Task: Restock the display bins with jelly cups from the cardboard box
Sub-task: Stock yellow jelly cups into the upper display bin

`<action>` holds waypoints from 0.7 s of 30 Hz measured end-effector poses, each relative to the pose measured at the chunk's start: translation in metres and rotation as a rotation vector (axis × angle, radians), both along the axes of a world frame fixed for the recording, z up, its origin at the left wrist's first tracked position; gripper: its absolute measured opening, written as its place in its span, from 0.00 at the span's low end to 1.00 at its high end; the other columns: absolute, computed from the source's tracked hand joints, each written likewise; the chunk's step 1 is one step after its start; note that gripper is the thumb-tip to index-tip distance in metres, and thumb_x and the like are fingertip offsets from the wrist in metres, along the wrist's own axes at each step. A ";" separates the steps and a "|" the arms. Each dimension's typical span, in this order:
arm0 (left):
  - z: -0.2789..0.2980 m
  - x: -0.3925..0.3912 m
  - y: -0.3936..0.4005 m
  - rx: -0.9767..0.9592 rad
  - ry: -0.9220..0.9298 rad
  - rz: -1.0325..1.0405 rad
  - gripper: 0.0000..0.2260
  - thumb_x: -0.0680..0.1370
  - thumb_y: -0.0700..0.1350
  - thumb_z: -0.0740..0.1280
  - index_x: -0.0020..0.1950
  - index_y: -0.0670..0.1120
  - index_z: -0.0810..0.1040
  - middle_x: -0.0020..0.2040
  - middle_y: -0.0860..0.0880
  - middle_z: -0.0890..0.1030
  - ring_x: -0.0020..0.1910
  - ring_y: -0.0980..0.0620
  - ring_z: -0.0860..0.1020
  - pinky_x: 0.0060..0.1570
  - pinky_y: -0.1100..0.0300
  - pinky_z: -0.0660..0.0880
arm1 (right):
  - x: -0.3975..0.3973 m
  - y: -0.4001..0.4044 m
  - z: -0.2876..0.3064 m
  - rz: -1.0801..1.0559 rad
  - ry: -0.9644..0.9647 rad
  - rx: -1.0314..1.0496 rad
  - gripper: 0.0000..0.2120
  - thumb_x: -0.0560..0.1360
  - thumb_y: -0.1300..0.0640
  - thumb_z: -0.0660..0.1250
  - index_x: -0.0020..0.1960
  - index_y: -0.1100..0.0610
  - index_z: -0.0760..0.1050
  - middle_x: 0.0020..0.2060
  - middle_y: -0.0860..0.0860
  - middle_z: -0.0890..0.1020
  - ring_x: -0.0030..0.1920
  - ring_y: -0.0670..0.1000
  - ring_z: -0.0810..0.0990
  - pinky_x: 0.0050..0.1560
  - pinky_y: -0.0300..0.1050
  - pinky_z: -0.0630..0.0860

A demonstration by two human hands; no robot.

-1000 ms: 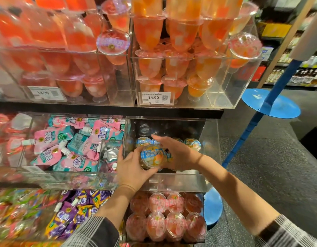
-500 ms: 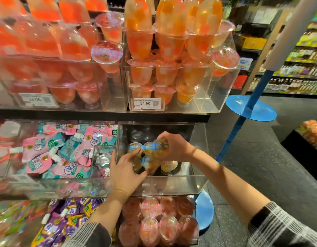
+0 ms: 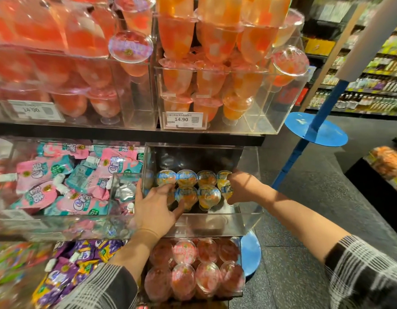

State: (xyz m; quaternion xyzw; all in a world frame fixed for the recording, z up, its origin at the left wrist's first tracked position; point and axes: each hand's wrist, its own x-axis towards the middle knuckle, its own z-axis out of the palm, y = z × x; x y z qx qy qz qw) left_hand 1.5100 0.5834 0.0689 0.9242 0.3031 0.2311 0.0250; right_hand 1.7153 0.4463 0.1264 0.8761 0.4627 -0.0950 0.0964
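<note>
Several orange jelly cups [image 3: 207, 194] with blue-printed lids are stacked in two rows inside the clear middle display bin [image 3: 248, 221]. My left hand [image 3: 156, 208] reaches into the bin from the left. Its fingers and thumb curl round the lower left jelly cup [image 3: 186, 195]. My right hand [image 3: 243, 188] comes in from the right, and its fingers grip the rightmost yellow-orange cup [image 3: 224, 186]. The cardboard box is out of view.
Pink jelly cups [image 3: 193, 270] fill the bin below. Pouch packs [image 3: 65, 179] lie in the bin to the left. Tall goblet jellies [image 3: 215, 74] crowd the acrylic bins on the shelf above. A blue pole with a round disc [image 3: 315, 130] stands to the right, above the dark aisle floor.
The cluster of cups held between both hands has spread into two rows in the bin. My hands have moved apart to the row's two ends.
</note>
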 end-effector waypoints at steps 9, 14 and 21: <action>-0.001 -0.001 -0.001 0.005 -0.081 -0.021 0.19 0.71 0.61 0.58 0.48 0.51 0.80 0.36 0.55 0.80 0.42 0.53 0.82 0.73 0.51 0.43 | 0.011 0.008 -0.044 -0.053 0.106 0.048 0.26 0.71 0.49 0.70 0.64 0.61 0.72 0.62 0.57 0.71 0.61 0.54 0.73 0.57 0.44 0.74; -0.001 0.000 0.000 0.038 -0.135 -0.024 0.19 0.70 0.60 0.58 0.47 0.48 0.79 0.33 0.54 0.78 0.37 0.50 0.80 0.72 0.48 0.49 | 0.020 0.012 -0.068 -0.092 0.178 0.063 0.25 0.71 0.55 0.71 0.64 0.62 0.70 0.60 0.58 0.72 0.58 0.57 0.75 0.55 0.49 0.76; -0.005 0.002 -0.001 0.072 -0.130 -0.005 0.19 0.70 0.59 0.59 0.43 0.45 0.78 0.30 0.51 0.77 0.34 0.47 0.79 0.70 0.48 0.52 | 0.021 0.019 -0.092 -0.123 0.161 -0.010 0.32 0.72 0.56 0.66 0.71 0.65 0.60 0.67 0.60 0.62 0.67 0.61 0.63 0.67 0.54 0.67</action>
